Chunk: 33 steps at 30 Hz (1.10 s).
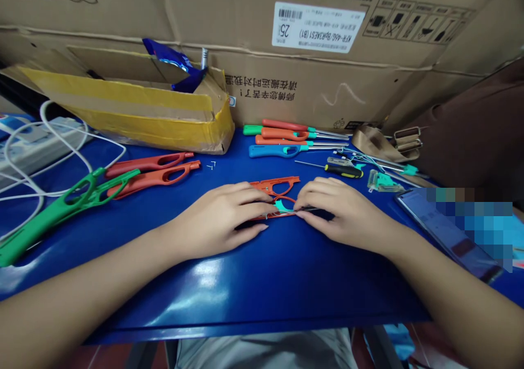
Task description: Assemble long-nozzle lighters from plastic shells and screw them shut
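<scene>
My left hand (216,216) is closed over an orange gas lighter shell half (289,214) low on the table, its thumb and fingertips around the near side. Inside the shell half shows a teal trigger (283,206). From the right, my right hand (347,216) pinches a thin metal lighter tube (311,209) at the front end of the shell; its fingers partly cover that end. Just behind, near both hands' fingers, lies another orange shell half (268,186) with an open finger loop.
Green (61,213) and red shell halves (151,164) lie left, near a white cable (45,194). Behind stand a yellow-taped box (164,118) and several lighters (282,149). Right are a screwdriver (344,170), a clear-and-teal part (382,182) and a phone (442,232).
</scene>
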Each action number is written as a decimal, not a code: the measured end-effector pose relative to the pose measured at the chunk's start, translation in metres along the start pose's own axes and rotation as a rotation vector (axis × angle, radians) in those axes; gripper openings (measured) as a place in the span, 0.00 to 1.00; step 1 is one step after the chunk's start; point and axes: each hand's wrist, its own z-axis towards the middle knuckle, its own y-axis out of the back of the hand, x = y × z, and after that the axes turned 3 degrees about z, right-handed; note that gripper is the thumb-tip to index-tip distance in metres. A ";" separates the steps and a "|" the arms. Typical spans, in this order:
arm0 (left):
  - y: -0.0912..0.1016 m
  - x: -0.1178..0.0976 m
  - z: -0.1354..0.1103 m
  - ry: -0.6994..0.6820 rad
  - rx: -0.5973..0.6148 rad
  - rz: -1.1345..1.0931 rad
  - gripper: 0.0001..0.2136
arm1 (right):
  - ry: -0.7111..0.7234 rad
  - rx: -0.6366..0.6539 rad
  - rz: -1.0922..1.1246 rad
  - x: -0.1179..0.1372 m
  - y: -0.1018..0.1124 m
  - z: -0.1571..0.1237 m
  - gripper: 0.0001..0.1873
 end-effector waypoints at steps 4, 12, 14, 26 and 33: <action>-0.011 0.002 0.000 0.003 -0.061 -0.054 0.13 | -0.010 0.009 -0.026 0.001 -0.005 0.002 0.06; -0.014 0.002 0.000 -0.007 -0.115 -0.102 0.11 | -0.015 -0.013 -0.017 0.000 -0.006 0.002 0.06; -0.014 0.002 0.000 -0.015 -0.119 -0.106 0.11 | -0.018 -0.019 -0.010 0.000 -0.006 0.001 0.05; -0.006 -0.004 0.001 -0.082 -0.075 0.224 0.12 | 0.063 -0.035 -0.047 0.007 -0.007 -0.002 0.09; -0.009 -0.006 0.002 -0.080 -0.098 0.186 0.13 | 0.062 -0.017 -0.048 0.008 -0.006 -0.002 0.10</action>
